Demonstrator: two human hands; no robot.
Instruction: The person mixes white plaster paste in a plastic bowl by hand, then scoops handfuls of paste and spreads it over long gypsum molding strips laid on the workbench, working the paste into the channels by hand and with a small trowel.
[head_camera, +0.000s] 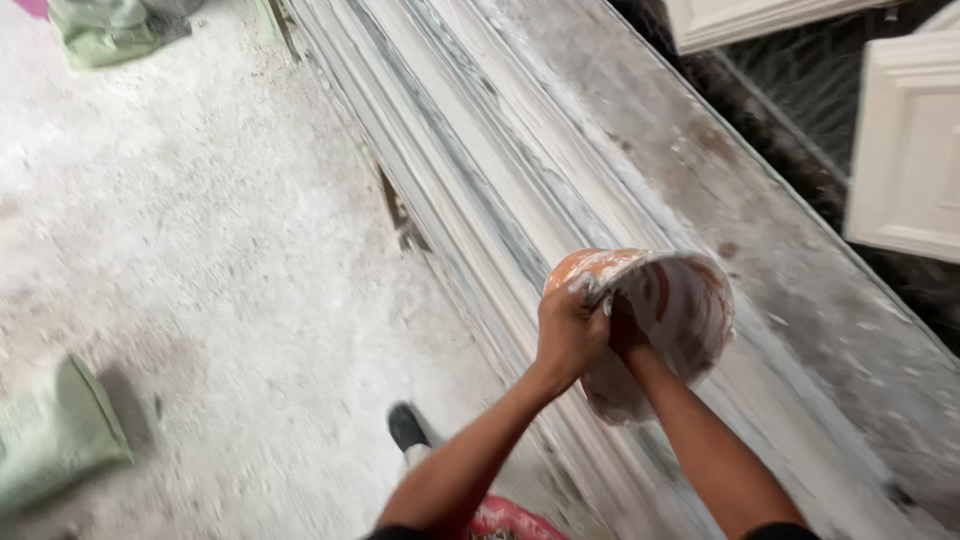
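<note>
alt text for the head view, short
Two bare hands tip an orange bucket smeared with white plaster over a long white moulded strip; the left hand grips its rim, the right hand reaches inside. Dusty floor lies alongside.

Soft, even daylight, faint shadows, no glare; motion blur smears the whole view, worst at the edges.

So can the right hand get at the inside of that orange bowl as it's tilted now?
Probably yes. The orange bowl is tipped with its mouth open, the left hand grips its rim, and the right hand is already at the opening with nothing blocking it.
</note>
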